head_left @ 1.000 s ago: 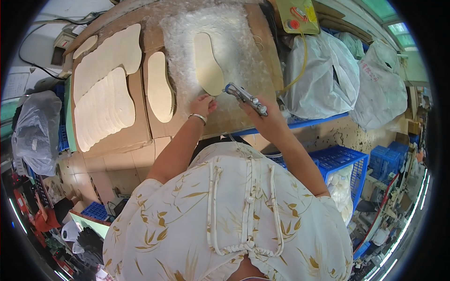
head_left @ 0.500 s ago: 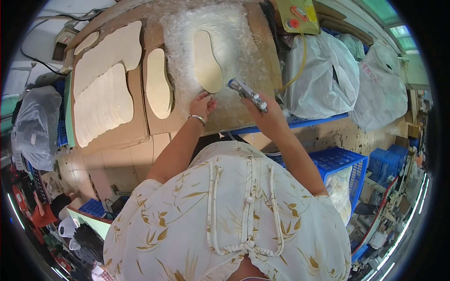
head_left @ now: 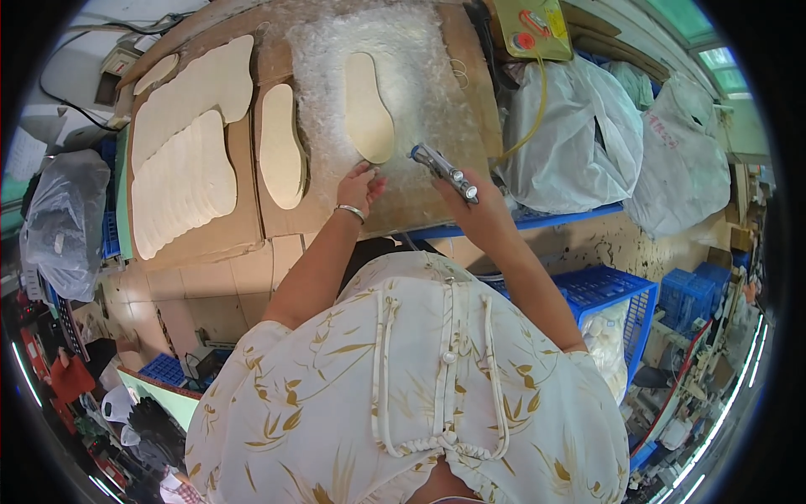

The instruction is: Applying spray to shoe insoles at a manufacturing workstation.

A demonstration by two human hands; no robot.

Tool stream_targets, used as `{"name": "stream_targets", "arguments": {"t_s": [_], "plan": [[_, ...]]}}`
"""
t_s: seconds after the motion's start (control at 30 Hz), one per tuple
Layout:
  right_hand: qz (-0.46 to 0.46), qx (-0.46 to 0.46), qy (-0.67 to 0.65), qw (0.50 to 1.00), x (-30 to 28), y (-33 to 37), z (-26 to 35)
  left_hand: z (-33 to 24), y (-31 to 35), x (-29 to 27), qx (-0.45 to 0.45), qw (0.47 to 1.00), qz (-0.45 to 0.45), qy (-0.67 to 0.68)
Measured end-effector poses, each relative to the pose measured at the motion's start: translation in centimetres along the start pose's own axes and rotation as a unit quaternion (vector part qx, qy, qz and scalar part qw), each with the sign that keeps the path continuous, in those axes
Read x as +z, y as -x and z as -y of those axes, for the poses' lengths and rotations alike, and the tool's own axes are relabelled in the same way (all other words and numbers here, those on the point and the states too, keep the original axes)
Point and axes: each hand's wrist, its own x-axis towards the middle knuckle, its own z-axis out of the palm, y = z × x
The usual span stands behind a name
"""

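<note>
A cream insole [head_left: 367, 105] lies flat on a board crusted with whitish residue [head_left: 424, 67], its heel toward me. My left hand [head_left: 361, 189] is at that heel, with thumb and fingers closed on its edge. My right hand [head_left: 485, 217] grips a silver spray gun [head_left: 447, 174], its nozzle pointing up and left, just right of the heel and apart from it. Whether any spray comes out, I cannot tell. Left of the board sits a small stack of insoles [head_left: 281, 147]. Farther left, overlapping rows of insoles [head_left: 186, 176] cover brown cardboard [head_left: 249, 227].
A yellow-green can [head_left: 533, 42] with a yellow hose [head_left: 537, 118] stands at the back right. Beside it are large whitish plastic bags [head_left: 571, 139]. A blue crate [head_left: 617, 290] is by my right elbow. A plastic-wrapped bundle [head_left: 63, 218] sits far left.
The whole view has shifted slightly. My spray gun sits a touch farther right of the insole; my left hand keeps its hold on the heel.
</note>
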Motion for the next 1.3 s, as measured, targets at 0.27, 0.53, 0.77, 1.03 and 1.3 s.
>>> {"name": "stream_targets", "arguments": {"t_s": [0.27,0.53,0.77,1.03,1.3], "plan": [[0.01,-0.024,0.023,0.999,0.1,0.2,-0.8,-0.1,0.2,0.0,0.0,1.0,0.006,-0.002],[0.045,0.005,0.007,0.999,-0.1,0.8,-0.6,-0.1,0.2,-0.2,-0.005,1.0,0.009,-0.016],[0.005,-0.03,-0.019,0.999,0.6,1.1,-0.7,-0.3,0.2,-0.2,-0.013,1.0,-0.002,-0.008],[0.038,-0.021,0.014,0.999,0.4,1.6,-1.1,-0.5,0.5,-0.2,-0.011,1.0,-0.007,-0.012],[0.012,-0.024,0.029,0.999,0.2,0.4,-1.5,-0.4,0.4,0.0,-0.005,1.0,0.0,-0.003]]}}
